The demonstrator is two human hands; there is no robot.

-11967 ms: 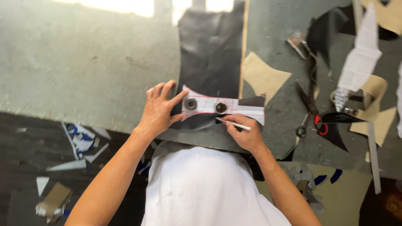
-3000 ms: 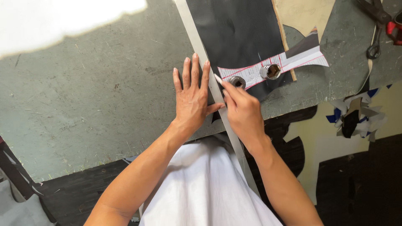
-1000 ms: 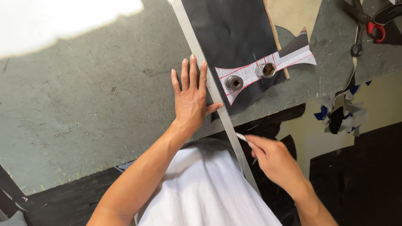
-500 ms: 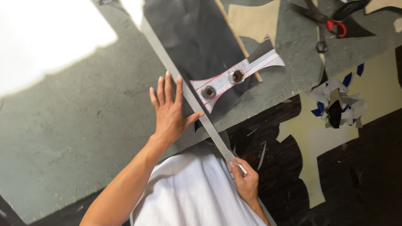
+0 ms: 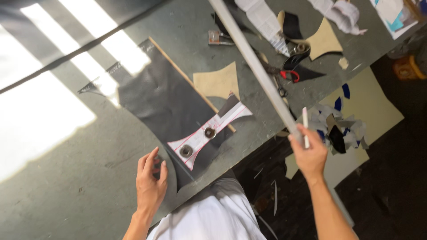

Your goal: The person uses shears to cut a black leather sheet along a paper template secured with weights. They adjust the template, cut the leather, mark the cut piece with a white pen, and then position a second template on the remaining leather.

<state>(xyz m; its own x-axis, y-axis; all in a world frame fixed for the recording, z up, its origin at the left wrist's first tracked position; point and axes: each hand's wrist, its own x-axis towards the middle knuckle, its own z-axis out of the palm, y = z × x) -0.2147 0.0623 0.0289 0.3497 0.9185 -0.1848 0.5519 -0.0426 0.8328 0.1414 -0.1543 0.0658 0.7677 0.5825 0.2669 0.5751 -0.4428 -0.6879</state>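
Observation:
My left hand [image 5: 150,181] lies flat on the grey table, fingers resting at the near edge of a black sheet of material [image 5: 164,100]. On that sheet sits a white pattern piece with red lines [image 5: 209,133], held down by two round metal weights [image 5: 186,151]. My right hand [image 5: 308,153] is off the table to the right, gripping the near end of a long grey metal ruler [image 5: 253,62] together with a thin white marking stick [image 5: 305,126]. The ruler slants up and away over the table.
A thin wooden strip [image 5: 187,80] runs along the black sheet's right edge. Tan pattern pieces [image 5: 218,82], red-handled scissors [image 5: 284,73] and paper strips lie at the far right. A heap of scraps [image 5: 333,126] and a cream sheet [image 5: 369,111] lie on the floor.
My right hand has lifted the ruler off the black sheet and swung it to the right, clear of the table edge. My left hand stays flat on the table; the view has tilted.

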